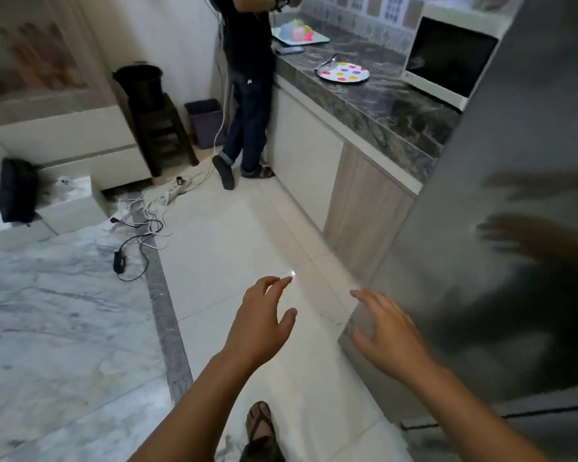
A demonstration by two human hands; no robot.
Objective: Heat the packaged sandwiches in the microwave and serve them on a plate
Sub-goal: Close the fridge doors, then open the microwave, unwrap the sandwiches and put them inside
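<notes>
A white microwave [447,58] with a dark door stands shut on the dark marble counter [381,105] at the upper right. Left of it lies a white plate [344,73] with coloured dots, and metal tongs [327,61] rest on its rim. My left hand [264,323] hovers over the floor with relaxed, spread fingers and holds nothing. My right hand [386,335] is also empty, its fingers spread close to the grey steel fridge door [501,228], which mirrors it. No packaged sandwich is in view.
Another person [247,95] stands at the counter's far end beside a tray of coloured cups [297,33]. Cables and a power strip [154,208] lie on the floor to the left. A dark stool [162,128] bears a black bucket; a bin [206,121] stands near it.
</notes>
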